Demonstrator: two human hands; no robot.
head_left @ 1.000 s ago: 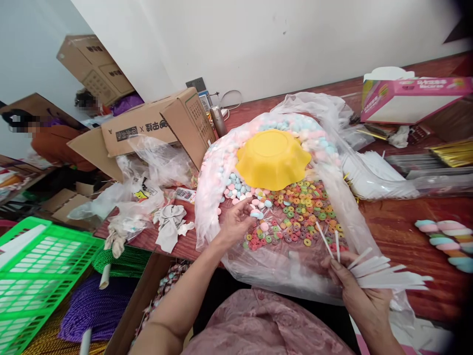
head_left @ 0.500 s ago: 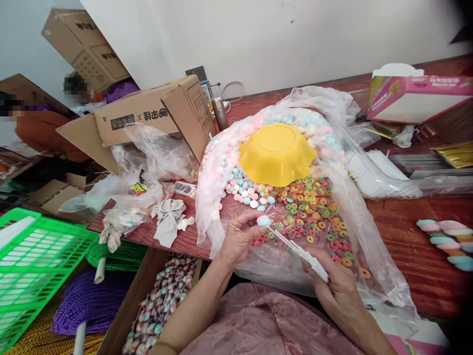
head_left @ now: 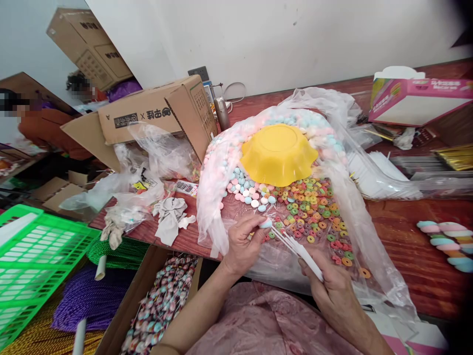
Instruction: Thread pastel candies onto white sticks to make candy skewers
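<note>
Our left hand [head_left: 242,241] pinches a candy [head_left: 265,223] steady while our right hand [head_left: 332,286], gripping white sticks [head_left: 299,249], meets it tip-first.

Pink lace garment, bare forearms

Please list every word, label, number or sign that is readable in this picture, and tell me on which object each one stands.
"A": on the flap of the brown cardboard box, seen mirrored or upside down.
"x": on the same box, between a black square logo and characters too distorted to read.
Pink carton: print on its rim, too blurred.
Upper cardboard box: dark labels, too small.
Small packet: barcode-like print, unreadable.
</note>
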